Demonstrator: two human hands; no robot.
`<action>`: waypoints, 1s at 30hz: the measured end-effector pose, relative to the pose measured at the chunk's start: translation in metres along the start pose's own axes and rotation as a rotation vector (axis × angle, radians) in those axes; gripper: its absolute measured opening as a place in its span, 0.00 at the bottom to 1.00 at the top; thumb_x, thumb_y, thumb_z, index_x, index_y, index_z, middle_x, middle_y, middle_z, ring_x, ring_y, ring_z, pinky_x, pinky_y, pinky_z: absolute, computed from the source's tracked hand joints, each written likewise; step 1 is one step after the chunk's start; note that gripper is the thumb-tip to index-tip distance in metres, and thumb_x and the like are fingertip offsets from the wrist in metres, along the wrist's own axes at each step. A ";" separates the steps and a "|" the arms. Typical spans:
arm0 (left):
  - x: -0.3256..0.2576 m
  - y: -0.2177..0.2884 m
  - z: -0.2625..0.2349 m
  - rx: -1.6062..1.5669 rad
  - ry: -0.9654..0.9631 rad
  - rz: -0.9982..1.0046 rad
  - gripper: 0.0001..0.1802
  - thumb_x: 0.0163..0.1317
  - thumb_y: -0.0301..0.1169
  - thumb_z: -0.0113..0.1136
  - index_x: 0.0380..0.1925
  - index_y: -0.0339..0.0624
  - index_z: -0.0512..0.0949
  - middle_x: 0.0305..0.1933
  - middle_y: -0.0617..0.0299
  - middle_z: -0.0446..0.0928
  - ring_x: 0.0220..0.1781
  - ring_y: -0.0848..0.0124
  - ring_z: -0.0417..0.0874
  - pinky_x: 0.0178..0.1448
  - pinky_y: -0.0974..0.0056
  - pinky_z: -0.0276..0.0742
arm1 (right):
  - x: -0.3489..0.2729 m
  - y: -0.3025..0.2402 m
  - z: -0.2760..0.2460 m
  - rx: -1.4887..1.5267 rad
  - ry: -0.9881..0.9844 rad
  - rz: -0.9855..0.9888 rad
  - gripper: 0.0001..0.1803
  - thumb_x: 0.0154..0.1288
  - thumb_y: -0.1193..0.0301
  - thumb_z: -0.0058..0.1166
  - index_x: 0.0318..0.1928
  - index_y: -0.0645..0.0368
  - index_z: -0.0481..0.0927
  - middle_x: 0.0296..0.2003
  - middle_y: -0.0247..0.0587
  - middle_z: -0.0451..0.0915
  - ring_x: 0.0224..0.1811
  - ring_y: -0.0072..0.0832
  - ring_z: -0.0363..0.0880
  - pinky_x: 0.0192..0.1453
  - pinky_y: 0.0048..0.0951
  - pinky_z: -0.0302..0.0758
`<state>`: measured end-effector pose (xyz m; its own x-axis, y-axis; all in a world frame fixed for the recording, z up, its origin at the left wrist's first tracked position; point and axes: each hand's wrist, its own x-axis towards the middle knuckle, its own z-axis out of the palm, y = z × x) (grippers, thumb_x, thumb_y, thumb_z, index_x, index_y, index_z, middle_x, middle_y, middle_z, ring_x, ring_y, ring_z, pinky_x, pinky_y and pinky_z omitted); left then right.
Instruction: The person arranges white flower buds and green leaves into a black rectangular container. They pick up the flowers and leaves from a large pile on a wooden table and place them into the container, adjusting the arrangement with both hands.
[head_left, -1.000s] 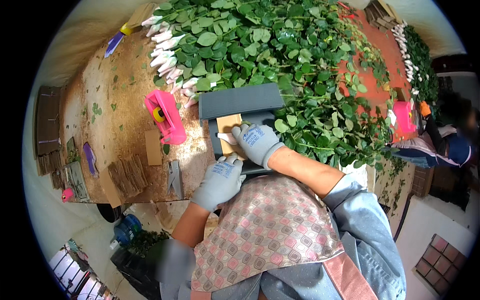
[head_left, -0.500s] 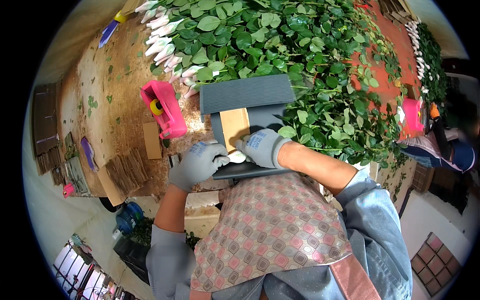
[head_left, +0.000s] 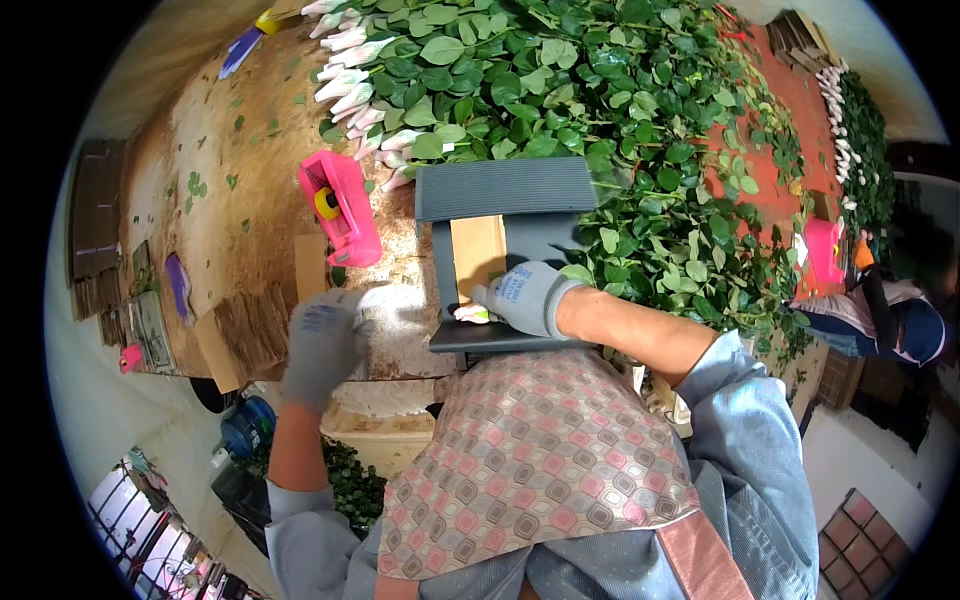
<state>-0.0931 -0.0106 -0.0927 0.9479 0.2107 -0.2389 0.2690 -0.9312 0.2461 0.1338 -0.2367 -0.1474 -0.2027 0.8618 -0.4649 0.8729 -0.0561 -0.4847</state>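
Observation:
My right hand (head_left: 530, 298), in a grey glove, is closed around a rose (head_left: 471, 314), whose pale pink-white bud pokes out past the fingertips. The rest of the rose is hidden by the hand. Beneath it is a dark grey stand (head_left: 505, 190) with a ribbed upper panel and a front ledge. An upright strip of cardboard (head_left: 478, 250) lies on the stand, partly covered by my right fingers. My left hand (head_left: 325, 345), also gloved, is left of the stand beside a flat cardboard piece (head_left: 311, 265). Motion smears its fingers.
A pink tape dispenser (head_left: 345, 215) with yellow tape stands left of the stand. Leafy rose stems (head_left: 560, 90) with white-pink buds fill the far side. Stacked cardboard pieces (head_left: 245, 330) lie at the near left. A co-worker (head_left: 880, 315) is at the right, near another pink dispenser (head_left: 822, 250).
My left hand has let go near the bud and swung left, off the stand. My right hand has stayed at the rose. The view has shifted slightly.

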 end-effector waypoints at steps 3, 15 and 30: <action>0.008 0.061 -0.005 -0.283 0.095 0.190 0.24 0.63 0.39 0.67 0.56 0.40 0.79 0.50 0.52 0.82 0.52 0.52 0.83 0.58 0.48 0.77 | -0.003 -0.003 -0.008 -0.083 0.045 -0.022 0.17 0.75 0.69 0.46 0.60 0.55 0.79 0.39 0.47 0.88 0.42 0.47 0.89 0.43 0.47 0.82; 0.015 0.122 0.068 -0.115 0.179 0.236 0.23 0.59 0.31 0.64 0.56 0.46 0.80 0.53 0.58 0.82 0.51 0.59 0.78 0.56 0.53 0.71 | -0.012 0.000 -0.056 -0.036 0.051 -0.053 0.13 0.69 0.67 0.53 0.50 0.52 0.84 0.44 0.48 0.87 0.45 0.47 0.88 0.49 0.43 0.82; 0.020 0.123 0.053 -0.171 0.148 0.209 0.22 0.56 0.29 0.62 0.53 0.50 0.82 0.56 0.64 0.81 0.46 0.64 0.80 0.47 0.57 0.74 | 0.118 0.207 -0.212 -0.268 0.523 0.585 0.16 0.72 0.67 0.51 0.55 0.54 0.82 0.54 0.45 0.85 0.59 0.43 0.82 0.61 0.45 0.78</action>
<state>-0.0498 -0.1368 -0.1175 0.9969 0.0726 -0.0299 0.0783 -0.8978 0.4334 0.3846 -0.0398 -0.1460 0.4920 0.8574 -0.1510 0.8627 -0.5034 -0.0476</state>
